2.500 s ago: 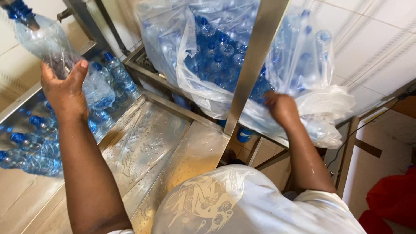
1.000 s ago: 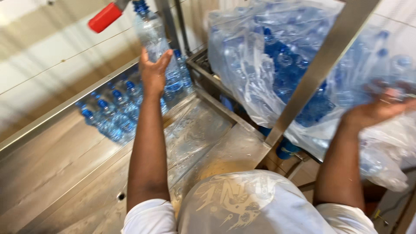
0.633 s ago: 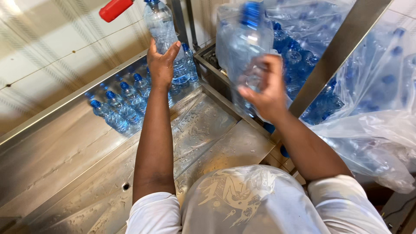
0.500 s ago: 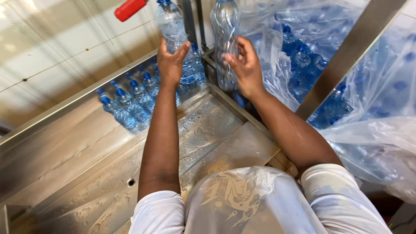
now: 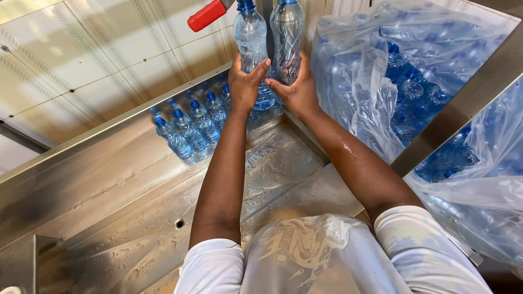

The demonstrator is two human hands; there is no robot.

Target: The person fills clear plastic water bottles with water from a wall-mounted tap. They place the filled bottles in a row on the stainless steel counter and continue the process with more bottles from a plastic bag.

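Note:
My left hand (image 5: 246, 81) grips the lower part of a clear plastic bottle (image 5: 249, 32) held upright at the top of the view. Right beside it, my right hand (image 5: 297, 90) holds a second clear plastic bottle (image 5: 287, 35), also upright. Both bottles reach up under a red-handled lever (image 5: 208, 14). The two hands touch each other at the fingertips. Below them lies a wet stainless steel table (image 5: 136, 190).
Several blue-capped bottles (image 5: 190, 122) stand in a cluster on the table against the tiled wall. A big clear plastic bag (image 5: 403, 87) stuffed with empty bottles hangs at the right, behind a slanted steel post (image 5: 463, 103). A drain hole (image 5: 179, 223) sits near the table's middle.
My right hand pulled a bottle out of the bag at the right and brought it left, up beside the bottle in my left hand. My left hand stayed raised under the lever.

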